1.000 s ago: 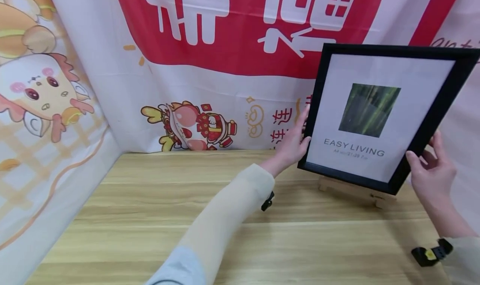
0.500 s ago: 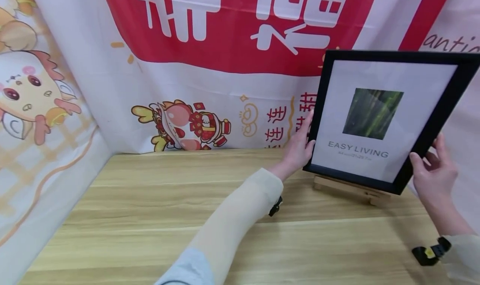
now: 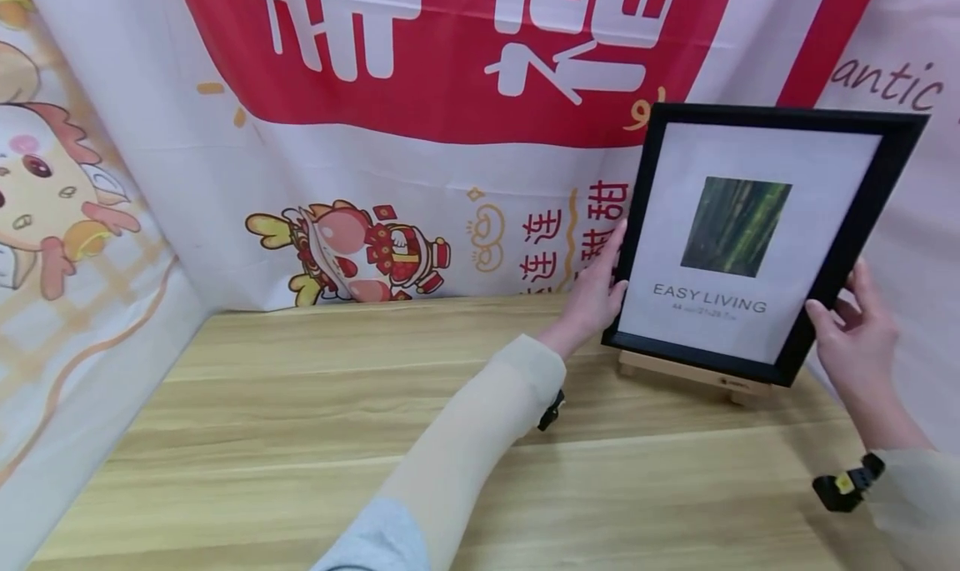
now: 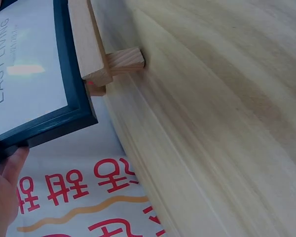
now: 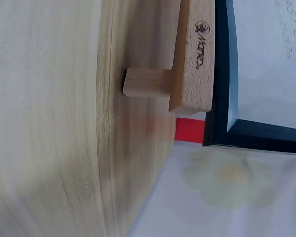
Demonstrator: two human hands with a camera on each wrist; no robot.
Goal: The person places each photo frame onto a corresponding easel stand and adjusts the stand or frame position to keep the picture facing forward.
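Head view: your left hand (image 3: 592, 300) and right hand (image 3: 858, 333) pinch opposite sides of the black rectangular picture frame (image 3: 750, 237), at the pale wooden easel (image 3: 693, 373). Left wrist: stiff-looking border (image 4: 71, 59), good hold; glossy front (image 4: 39, 54), likely fragile. Right wrist: it meets the ledge (image 5: 195, 64), probably light.

Cloth-walled tabletop booth; whether in a home, an office or a studio cannot be determined. A wood-grain tabletop (image 3: 262, 438) occupies the lower part of the frame. Behind it hangs a fabric backdrop (image 3: 450, 179), visibly creased, printed in red and white with Chinese characters (image 3: 378, 46) and a cartoon figure (image 3: 348, 252). A cartoon-patterned cloth (image 3: 82, 304) encloses the left edge; pale cloth (image 3: 922, 229) with brown lettering (image 3: 887, 85) hangs at upper right.
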